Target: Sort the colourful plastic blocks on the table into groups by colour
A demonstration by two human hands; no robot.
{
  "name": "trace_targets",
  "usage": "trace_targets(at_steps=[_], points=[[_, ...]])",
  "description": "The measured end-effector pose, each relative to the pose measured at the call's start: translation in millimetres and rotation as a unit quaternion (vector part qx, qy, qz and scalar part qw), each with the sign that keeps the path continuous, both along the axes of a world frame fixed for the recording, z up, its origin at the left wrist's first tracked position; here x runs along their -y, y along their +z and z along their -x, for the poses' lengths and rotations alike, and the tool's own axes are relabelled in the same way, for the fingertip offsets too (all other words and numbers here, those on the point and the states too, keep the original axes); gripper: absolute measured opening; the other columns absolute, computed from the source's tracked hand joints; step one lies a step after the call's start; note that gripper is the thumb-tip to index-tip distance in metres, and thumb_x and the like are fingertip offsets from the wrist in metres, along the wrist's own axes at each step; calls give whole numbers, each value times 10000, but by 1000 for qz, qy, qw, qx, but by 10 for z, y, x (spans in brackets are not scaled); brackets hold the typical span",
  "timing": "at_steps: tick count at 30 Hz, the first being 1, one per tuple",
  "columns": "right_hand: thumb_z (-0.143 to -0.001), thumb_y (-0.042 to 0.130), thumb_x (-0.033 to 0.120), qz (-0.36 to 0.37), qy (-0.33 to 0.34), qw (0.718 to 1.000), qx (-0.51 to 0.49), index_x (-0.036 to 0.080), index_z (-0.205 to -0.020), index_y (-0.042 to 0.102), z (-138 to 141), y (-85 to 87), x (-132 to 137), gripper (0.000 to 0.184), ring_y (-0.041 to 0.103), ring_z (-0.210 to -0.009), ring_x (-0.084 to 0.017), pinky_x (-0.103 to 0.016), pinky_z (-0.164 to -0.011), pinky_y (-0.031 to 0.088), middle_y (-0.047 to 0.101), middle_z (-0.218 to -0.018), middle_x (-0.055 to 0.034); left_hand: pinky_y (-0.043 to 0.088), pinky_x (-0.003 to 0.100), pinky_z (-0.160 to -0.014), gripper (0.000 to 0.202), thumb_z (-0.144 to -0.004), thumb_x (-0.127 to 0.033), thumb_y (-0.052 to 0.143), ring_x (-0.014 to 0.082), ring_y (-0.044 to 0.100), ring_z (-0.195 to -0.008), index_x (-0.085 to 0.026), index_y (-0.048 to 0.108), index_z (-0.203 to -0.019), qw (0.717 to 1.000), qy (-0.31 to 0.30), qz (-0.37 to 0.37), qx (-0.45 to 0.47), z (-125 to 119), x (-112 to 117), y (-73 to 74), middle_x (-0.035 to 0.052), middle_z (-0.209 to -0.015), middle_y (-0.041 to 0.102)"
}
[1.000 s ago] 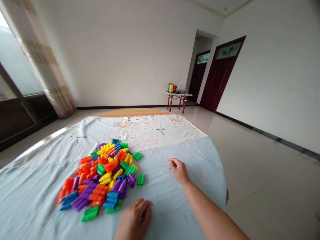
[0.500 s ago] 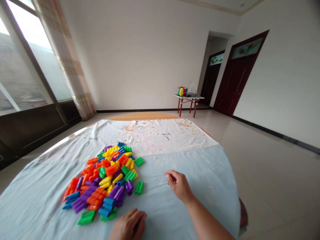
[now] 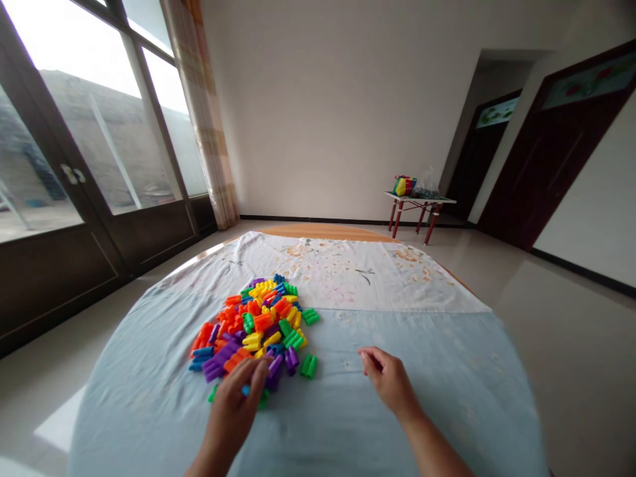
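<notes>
A heap of plastic building blocks (image 3: 263, 322) in orange, yellow, green, blue and purple lies on the left half of the cloth. My left hand (image 3: 237, 391) is over the heap's near edge, thumb and fingers apart. A bit of a blue block (image 3: 246, 391) shows between them; whether they touch it I cannot tell. To the right of the heap, my right hand (image 3: 390, 379) rests above the cloth with its fingers curled closed, and no block is visible in it. The nearest piece to it is a green block (image 3: 309, 366) lying apart from the heap.
A round table carries a pale blue cloth (image 3: 422, 338) and a white flowered cloth (image 3: 338, 265). Beyond it, a small table (image 3: 422, 199) by the wall holds a colourful bag (image 3: 404, 185) and a clear plastic bag (image 3: 428, 182). Glass doors (image 3: 109, 132) are on the left.
My left hand has moved forward from the table's near side to the heap, and its fingers have opened. The view has turned left. My right hand keeps its curled shape.
</notes>
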State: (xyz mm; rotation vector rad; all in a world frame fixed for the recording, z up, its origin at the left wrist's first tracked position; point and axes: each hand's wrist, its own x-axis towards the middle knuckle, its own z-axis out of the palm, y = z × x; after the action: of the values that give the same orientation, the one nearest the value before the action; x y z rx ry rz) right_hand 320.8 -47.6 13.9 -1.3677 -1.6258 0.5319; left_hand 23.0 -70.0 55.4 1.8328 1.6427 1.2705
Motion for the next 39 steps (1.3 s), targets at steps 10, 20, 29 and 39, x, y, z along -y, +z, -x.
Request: trace_targets(at_steps=[10, 20, 29, 39], points=[[-873, 415, 509, -4, -5, 1000, 23, 162, -881, 703, 21, 6, 37, 451, 628, -599, -184, -244, -611, 510, 672, -659, -75, 440, 405, -943, 532, -800, -474, 365, 276, 575, -1053, -144, 600, -1145, 969, 243, 41, 5, 1152, -790, 15, 141, -1133, 634], [-865, 430, 531, -29, -35, 996, 71, 179, -868, 708, 75, -72, 70, 449, 649, -624, -211, -278, -612, 533, 676, -658, -83, 426, 358, -970, 616, -839, -480, 233, 243, 568, -1089, -104, 552, -1210, 968, 241, 64, 29, 1418, -890, -299, 133, -1135, 645], [-872, 462, 239, -168, 119, 964, 166, 196, -997, 657, 1350, 660, -229, 236, 588, -936, -216, -375, -888, 469, 659, -948, -94, 423, 399, -956, 539, -862, -413, 240, 281, 542, -1131, -127, 631, -1099, 953, 292, 75, -18, 1697, -882, -314, 150, -1149, 636], [-867, 452, 257, -73, 233, 897, 368, 111, -1204, 546, 3499, 648, -696, 379, 337, -1278, -296, -503, -1057, 232, 456, -1367, -145, 418, 407, -879, 456, -843, -247, 255, 302, 593, -971, -73, 598, -1088, 945, 279, 81, -154, 1693, -865, -360, 203, -1090, 638]])
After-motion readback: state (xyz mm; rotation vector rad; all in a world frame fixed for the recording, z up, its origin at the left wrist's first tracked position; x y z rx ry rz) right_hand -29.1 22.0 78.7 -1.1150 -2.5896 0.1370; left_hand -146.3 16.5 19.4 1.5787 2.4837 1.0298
